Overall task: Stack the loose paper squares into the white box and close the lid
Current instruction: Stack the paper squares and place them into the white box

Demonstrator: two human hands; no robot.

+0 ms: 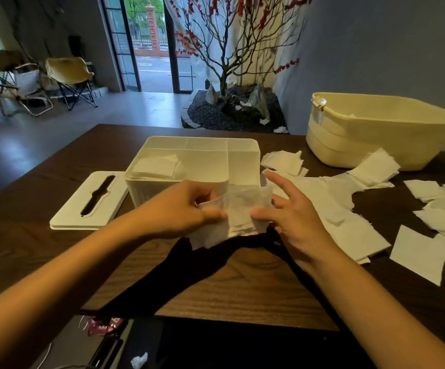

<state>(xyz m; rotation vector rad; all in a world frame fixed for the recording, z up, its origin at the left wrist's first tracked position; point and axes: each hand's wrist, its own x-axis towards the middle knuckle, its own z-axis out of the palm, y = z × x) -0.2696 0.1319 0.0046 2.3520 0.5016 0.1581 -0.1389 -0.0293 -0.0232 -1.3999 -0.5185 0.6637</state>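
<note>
Both hands gather a small stack of paper squares [232,217] just above the worktop [242,283]: the left hand [181,209] pinches one edge, the right hand [293,219] pinches the other, fingers fanned. Squaring the edges first should ease the drop into the open white box [242,161] just beyond the hands. Loose squares [349,222] lie scattered right of the right hand; the lid [88,201] lies left of the left hand, a yellow tub [349,139] far right.

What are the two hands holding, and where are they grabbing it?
Both hands hold a small bunch of thin white paper squares. The left hand pinches its left edge; the right hand's thumb and fingers pinch its right edge.
</note>
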